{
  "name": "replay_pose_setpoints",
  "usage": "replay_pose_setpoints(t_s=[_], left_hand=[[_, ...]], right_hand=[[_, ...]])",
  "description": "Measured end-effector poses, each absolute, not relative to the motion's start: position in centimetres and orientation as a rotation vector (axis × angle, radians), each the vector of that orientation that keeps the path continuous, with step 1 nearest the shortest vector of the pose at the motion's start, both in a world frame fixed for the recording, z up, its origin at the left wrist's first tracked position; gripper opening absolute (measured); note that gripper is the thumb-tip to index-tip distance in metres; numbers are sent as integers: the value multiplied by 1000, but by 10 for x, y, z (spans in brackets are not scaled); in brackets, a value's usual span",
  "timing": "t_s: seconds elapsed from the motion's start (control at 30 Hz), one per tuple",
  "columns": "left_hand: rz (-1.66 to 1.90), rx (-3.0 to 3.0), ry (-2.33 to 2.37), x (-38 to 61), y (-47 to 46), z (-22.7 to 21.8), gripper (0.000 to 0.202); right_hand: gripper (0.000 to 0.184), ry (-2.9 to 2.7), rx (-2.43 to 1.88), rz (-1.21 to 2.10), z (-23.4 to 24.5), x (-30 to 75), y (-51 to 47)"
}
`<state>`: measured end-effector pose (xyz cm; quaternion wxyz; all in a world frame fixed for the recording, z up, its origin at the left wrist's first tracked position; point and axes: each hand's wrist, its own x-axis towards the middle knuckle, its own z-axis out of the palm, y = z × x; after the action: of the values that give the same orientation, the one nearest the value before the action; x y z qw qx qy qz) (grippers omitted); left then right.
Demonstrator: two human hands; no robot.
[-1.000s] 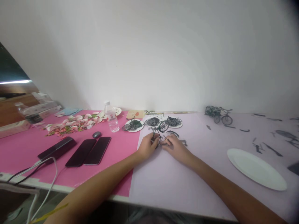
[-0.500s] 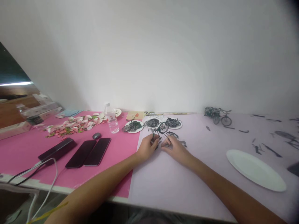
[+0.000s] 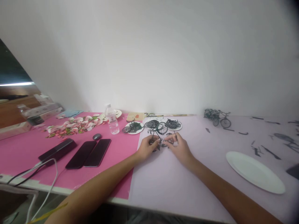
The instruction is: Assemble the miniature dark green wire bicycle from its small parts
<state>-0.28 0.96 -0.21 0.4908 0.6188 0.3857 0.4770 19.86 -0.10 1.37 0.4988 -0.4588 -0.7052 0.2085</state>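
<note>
My left hand [image 3: 147, 147] pinches a small dark model bicycle [image 3: 161, 128] near its lower end, and its one visible wheel points up and away from me. Just to the right, my right hand [image 3: 179, 147] has thumb and forefinger brought together close to the bicycle. Whatever small piece is between those fingertips is too small to make out. Some dark parts lie on the pale sheet behind the right fingers, partly hidden. Beyond the hands stand white plates of dark parts, among them a plate of wheels [image 3: 173, 124] and a plate with green-black pieces [image 3: 133, 127].
At the back right, finished-looking model bicycles [image 3: 221, 119] stand together. An oval white plate [image 3: 255, 172] and scattered dark parts [image 3: 271, 152] lie to the right. On the pink left side are a water bottle [image 3: 112, 119], petals [image 3: 72, 125], two phones [image 3: 97, 153] and a power bank [image 3: 56, 150].
My right hand has shifted, its fingers now more curled and its fingertips at the bicycle. The bicycle's raised wheel has dipped and moved slightly left in my left hand.
</note>
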Motion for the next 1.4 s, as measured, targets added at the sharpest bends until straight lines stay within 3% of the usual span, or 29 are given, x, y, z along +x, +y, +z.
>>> replay_pose_setpoints(t_s=[0.57,0.8,1.4], left_hand=[[1120,1580,849,-5,8,-1,51],[1127,1631,862,-4,6,-2,49],[1123,1780,901,-6,5,-1,44]], right_hand=[[33,-1712,-1052,476,11,199,-1],[21,-1746,-1055,489,9,201,0],[17,-1800,-1101,509,12,200,-1]])
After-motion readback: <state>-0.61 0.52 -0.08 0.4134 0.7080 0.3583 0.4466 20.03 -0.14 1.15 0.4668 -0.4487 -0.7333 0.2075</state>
